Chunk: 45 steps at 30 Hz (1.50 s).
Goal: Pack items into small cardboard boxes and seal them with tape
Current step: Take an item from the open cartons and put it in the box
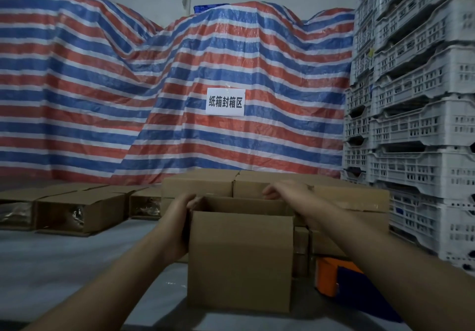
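Open cardboard box (240, 261) stands upright on the grey floor (64, 266), between both hands, top flaps up. Left hand (180, 217) grips the box's left top edge: thumb on the near side, fingers (192, 202) curled over the rim into the opening. Right hand (288, 192) sits at the box's far right corner, fingers bent down over the back flap, so holding the flap/rim there; exact pinch can't tell, fingertips partly hidden behind the flap. Inside of the box not visible from this angle.

Just beyond both hands: stack of closed boxes (203, 184), brown, w/ more of them beside & under the right forearm. Below the right forearm, near the box's right side: orange tape dispenser (331, 276) on the floor, partly covered by sth dark blue (359, 287), can't tell what.

Well left of the left hand: row of flat-lying boxes (79, 210) w/ open ends facing the camera, shiny clear-wrapped stuff inside; contents too dim to name.

Far beyond the hands: red/blue/white striped tarp (102, 86) draped over bulky shapes, white paper sign (225, 102) w/ black Chinese characters stuck on it. Right of the right hand: tall stacks of grey plastic crates (424, 115), slotted sides.
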### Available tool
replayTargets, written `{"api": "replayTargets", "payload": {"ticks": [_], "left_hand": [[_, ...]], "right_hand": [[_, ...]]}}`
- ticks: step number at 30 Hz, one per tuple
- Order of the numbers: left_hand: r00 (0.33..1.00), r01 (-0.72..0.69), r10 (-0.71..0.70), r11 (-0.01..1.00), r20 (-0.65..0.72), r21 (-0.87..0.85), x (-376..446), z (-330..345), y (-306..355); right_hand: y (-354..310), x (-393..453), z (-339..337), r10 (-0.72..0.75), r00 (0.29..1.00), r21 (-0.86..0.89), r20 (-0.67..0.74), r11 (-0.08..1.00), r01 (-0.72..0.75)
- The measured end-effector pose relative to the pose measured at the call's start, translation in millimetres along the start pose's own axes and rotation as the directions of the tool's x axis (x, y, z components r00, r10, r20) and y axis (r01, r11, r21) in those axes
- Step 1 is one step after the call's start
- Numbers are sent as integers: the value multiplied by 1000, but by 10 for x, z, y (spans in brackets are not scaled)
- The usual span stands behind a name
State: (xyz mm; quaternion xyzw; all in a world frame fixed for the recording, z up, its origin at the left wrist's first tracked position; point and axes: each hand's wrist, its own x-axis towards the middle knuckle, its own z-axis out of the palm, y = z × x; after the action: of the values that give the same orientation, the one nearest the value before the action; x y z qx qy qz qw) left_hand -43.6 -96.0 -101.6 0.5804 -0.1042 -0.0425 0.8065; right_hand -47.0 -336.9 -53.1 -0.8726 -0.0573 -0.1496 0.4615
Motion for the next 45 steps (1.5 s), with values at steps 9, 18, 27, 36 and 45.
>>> {"api": "replayTargets", "payload": {"ticks": [9,18,27,36,45], "left_hand": [[999,10,-11,1000,-44,-7,-18,-34,-233],[999,-35,36,999,-20,23,55,-31,-250],[999,2,-9,988,45,154,81,-45,-168],[992,-21,4,990,124,138,116,-107,-274],[990,-48,26,986,137,160,163,-132,-300]], "right_hand": [[236,-243,209,268,958,628,100,730,-269],[-75,-18,-169,-41,964,-473,263,865,166],[-152,-49,-140,21,940,-493,339,855,159],[527,-182,-59,31,992,504,-125,863,37],[547,-204,260,104,989,495,102,857,-142]]}}
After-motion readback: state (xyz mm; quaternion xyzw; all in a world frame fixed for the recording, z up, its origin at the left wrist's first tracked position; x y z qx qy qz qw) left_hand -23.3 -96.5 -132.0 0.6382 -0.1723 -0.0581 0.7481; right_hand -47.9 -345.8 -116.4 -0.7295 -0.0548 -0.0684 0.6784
